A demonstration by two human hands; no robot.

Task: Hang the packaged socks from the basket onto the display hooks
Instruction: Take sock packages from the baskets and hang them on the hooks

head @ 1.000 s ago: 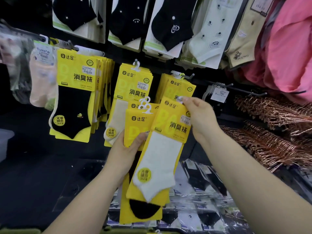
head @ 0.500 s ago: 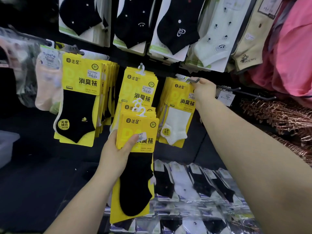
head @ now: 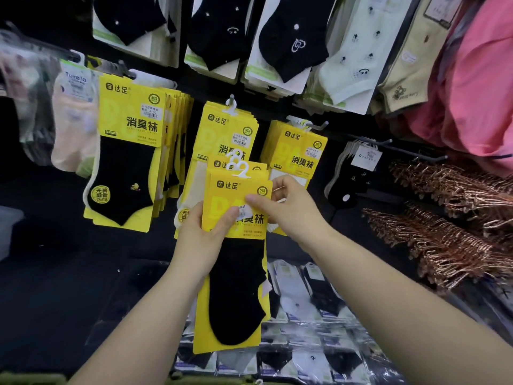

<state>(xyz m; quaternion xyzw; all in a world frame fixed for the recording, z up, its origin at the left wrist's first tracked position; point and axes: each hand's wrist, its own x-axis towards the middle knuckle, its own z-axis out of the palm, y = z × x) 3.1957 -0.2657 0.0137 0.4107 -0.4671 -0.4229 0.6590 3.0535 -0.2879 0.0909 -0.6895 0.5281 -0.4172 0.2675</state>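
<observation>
Stack: yellow sock packs (head: 236,287), held just below the centre hook (head: 231,100), in front of those hung there.
Left hand (head: 200,240): grips the stack's left edge, thumb over front card.
Right hand (head: 288,209): pinches front card, below-right of the hook.
Risk: two cards lift together; white hanger tabs (head: 239,165) sit bunched, may snag.
Risk: loosened grip drops the rest.
</observation>
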